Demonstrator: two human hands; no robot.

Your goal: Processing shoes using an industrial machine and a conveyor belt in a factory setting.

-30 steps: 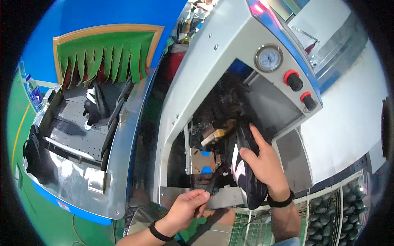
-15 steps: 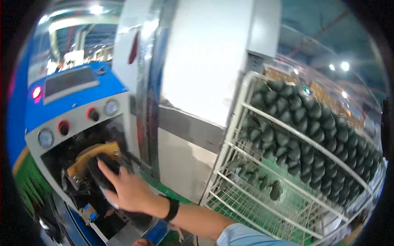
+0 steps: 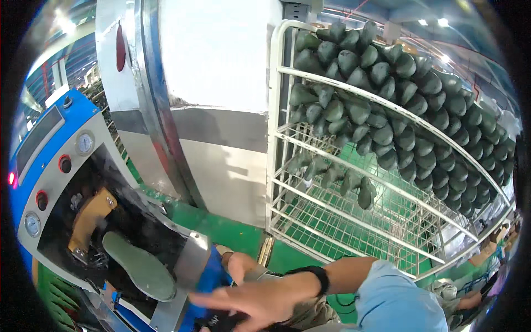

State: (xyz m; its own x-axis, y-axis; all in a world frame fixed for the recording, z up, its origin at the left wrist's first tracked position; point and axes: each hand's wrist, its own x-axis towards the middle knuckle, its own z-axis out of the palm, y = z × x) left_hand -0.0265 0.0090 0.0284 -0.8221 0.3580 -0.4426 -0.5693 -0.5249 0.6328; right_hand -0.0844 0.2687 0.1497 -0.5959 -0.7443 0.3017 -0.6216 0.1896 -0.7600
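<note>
My right hand [image 3: 260, 303], with a black band at its wrist, is at the bottom centre beside the machine's front. Its index finger points left, and its lower fingers close around a dark thing [image 3: 221, 321] that I cannot make out. Behind it shows a bare hand [image 3: 239, 266], which looks like my left; its fingers are hidden. To the left, a grey-green foot-shaped form [image 3: 141, 266] lies sole-side up in the machine's opening, apart from my right hand. A tan curved pad [image 3: 91, 219] stands at the form's far end.
The blue-and-grey machine [image 3: 55, 157] has gauges, knobs and a red light. A white wire rack [image 3: 354, 91] on the right bears many dark green foot-shaped forms [image 3: 381, 72]. A pale wall panel [image 3: 221, 55] stands behind. Another person's arm [image 3: 470, 300] shows at the lower right.
My right hand has moved off the foot-shaped form, down and to the right. The form now shows uncovered, and the view has swung right toward the rack.
</note>
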